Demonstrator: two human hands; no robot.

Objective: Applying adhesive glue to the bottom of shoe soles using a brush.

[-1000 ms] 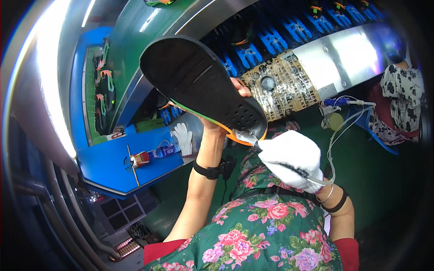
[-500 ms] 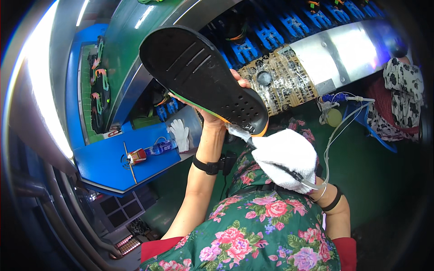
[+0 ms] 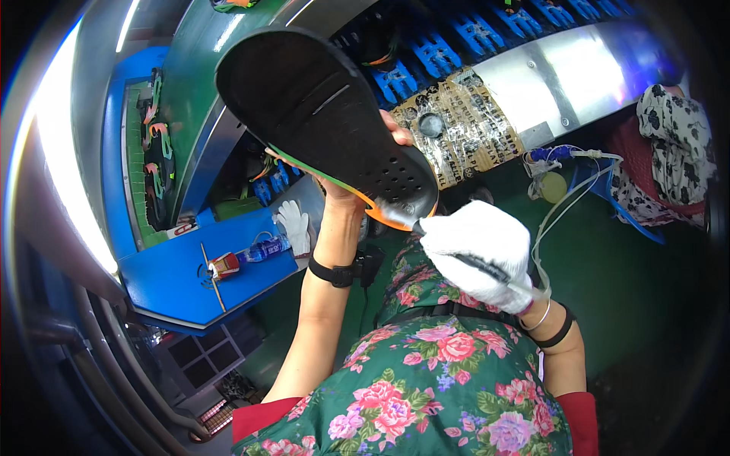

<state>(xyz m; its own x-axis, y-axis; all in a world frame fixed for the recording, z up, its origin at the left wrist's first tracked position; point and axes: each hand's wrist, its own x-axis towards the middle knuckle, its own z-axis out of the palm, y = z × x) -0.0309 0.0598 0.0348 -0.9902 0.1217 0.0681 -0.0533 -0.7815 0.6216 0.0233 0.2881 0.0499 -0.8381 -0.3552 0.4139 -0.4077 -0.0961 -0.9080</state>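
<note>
A large black shoe sole (image 3: 327, 114) with a green-to-orange rim is held up before me, its holed end nearest my body. My bare left hand (image 3: 341, 193) grips it from beneath, fingers showing along both edges. My right hand (image 3: 477, 254), in a white knit glove, is closed around a dark-handled brush (image 3: 480, 266). The pale bristles touch the orange rim at the sole's near end. From the brush's back end a clear hose (image 3: 549, 220) runs up to the right. The gloved fingertips are partly hidden by the curl of the hand.
On a blue table (image 3: 163, 281) at left lie a red container (image 3: 225, 265), a plastic bottle (image 3: 265, 248) and a white glove (image 3: 293, 226). A metal rail (image 3: 551, 83) carries taped cardboard (image 3: 471, 129) and a round cap (image 3: 431, 125). Blue racks stand behind; another person's patterned sleeve (image 3: 669, 140) shows at right.
The whole view has shifted slightly. The sole has tilted a little and its underside looks darker. The brush has moved slightly along the orange rim, still in my right hand.
</note>
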